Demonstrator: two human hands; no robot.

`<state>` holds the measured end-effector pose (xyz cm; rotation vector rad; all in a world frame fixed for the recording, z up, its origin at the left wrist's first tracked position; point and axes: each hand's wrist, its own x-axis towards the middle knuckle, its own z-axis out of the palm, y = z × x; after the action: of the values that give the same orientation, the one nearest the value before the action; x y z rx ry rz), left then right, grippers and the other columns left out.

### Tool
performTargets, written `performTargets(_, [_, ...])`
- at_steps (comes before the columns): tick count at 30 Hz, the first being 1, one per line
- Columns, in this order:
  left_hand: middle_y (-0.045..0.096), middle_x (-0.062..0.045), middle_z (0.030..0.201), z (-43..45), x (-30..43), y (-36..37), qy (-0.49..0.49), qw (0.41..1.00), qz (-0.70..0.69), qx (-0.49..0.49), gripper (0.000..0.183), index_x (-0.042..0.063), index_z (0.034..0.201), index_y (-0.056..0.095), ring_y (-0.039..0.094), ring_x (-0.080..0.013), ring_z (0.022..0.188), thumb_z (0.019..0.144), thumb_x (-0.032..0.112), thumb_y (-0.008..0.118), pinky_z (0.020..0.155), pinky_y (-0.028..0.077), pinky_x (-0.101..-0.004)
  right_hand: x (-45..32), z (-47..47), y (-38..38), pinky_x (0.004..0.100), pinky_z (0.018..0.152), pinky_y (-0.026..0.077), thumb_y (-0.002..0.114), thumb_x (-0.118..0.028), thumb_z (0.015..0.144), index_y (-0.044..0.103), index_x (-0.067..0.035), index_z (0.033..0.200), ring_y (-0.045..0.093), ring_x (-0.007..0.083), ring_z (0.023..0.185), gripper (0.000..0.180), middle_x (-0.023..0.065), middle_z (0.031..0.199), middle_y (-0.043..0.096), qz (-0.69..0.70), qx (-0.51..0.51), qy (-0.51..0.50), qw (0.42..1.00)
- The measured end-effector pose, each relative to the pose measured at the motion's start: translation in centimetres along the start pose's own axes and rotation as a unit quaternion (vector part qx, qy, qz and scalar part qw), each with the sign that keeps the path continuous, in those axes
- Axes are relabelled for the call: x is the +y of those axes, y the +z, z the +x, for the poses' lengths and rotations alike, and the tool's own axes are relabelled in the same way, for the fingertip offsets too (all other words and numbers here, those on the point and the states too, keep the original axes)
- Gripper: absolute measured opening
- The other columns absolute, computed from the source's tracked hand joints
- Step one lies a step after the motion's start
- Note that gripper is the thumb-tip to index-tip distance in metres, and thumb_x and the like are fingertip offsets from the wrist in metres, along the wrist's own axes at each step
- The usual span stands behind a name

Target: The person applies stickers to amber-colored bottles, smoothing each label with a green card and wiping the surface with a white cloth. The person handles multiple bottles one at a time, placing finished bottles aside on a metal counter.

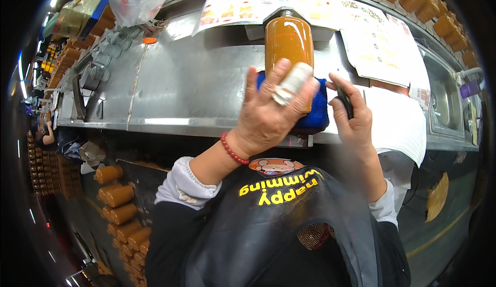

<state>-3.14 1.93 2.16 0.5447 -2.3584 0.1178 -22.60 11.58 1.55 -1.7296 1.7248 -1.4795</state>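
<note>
A glossy orange-brown jar [288, 41] lies lengthwise in front of me, its narrow neck pointing away. Beneath its near end is a folded blue cloth [316, 112]. My left hand [269, 110] is spread over the near part of the jar, fingers apart and slightly blurred. One finger is wrapped in white tape [293, 83], and a red bead bracelet circles that wrist. Just right of the cloth, my right hand [354, 118] pinches a small dark tool [344, 101] between thumb and fingers. The tool's working end is hard to make out.
The jar lies across a stainless steel counter [193, 81]. Printed sheets [240, 4] cover its back, and a white cloth [395, 120] drapes over the front edge. Glass jars [102, 56] stand left; a sink [443, 93] is right. Similar brown jars [122, 213] are stacked on the floor.
</note>
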Motion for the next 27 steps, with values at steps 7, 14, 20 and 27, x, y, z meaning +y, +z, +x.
performTargets(7, [0.059, -0.016, 0.139, -5.0, -2.0, 1.4, -0.14, 0.964, -0.22, 0.056, 0.073, 0.002, 0.149, 0.042, 0.054, -0.0351, 0.132, 0.09, 0.031, 0.073, 0.123, 0.013, -0.0588, -0.6, -0.1, -0.1, 0.0212, 0.081, 0.049, 0.062, -0.016, 0.102, 0.054, -0.002, 0.118, 0.058, 0.0064, 0.092, 0.022, 0.0036, 0.102, 0.063, 0.161, -0.001, 0.141, 0.977])
performTargets(14, [0.053, -0.021, 0.144, -3.1, -1.6, 0.1, -0.119, 0.983, -0.137, 0.015, 0.084, -0.004, 0.151, 0.035, 0.049, -0.0458, 0.133, 0.092, 0.044, 0.069, 0.12, 0.014, -0.0622, -1.2, 0.9, 0.6, 0.0249, 0.07, 0.048, 0.066, -0.015, 0.096, 0.058, -0.002, 0.105, 0.055, 0.0082, 0.077, 0.018, 0.0028, 0.085, 0.062, 0.085, 0.009, 0.108, 0.99])
performTargets(20, [0.052, -0.023, 0.143, -4.7, -2.0, 0.9, -0.172, 0.963, -0.205, -0.023, 0.085, -0.006, 0.151, 0.035, 0.045, -0.0439, 0.138, 0.096, 0.054, 0.06, 0.121, 0.012, -0.0596, -0.9, 0.7, 0.8, 0.0239, 0.071, 0.047, 0.066, -0.014, 0.097, 0.058, -0.002, 0.103, 0.054, 0.0069, 0.079, 0.016, 0.0014, 0.087, 0.061, 0.172, -0.014, 0.16, 0.972])
performTargets(27, [0.051, -0.022, 0.144, -3.9, -2.4, 0.8, -0.295, 0.801, -0.521, 0.026, 0.072, -0.007, 0.149, 0.037, 0.043, -0.032, 0.14, 0.103, 0.046, 0.054, 0.121, 0.021, -0.0455, -0.6, 0.2, 0.4, 0.022, 0.074, 0.046, 0.065, -0.014, 0.098, 0.056, -0.002, 0.105, 0.052, 0.0061, 0.082, 0.017, -0.0002, 0.09, 0.058, 0.205, -0.009, 0.184, 0.961])
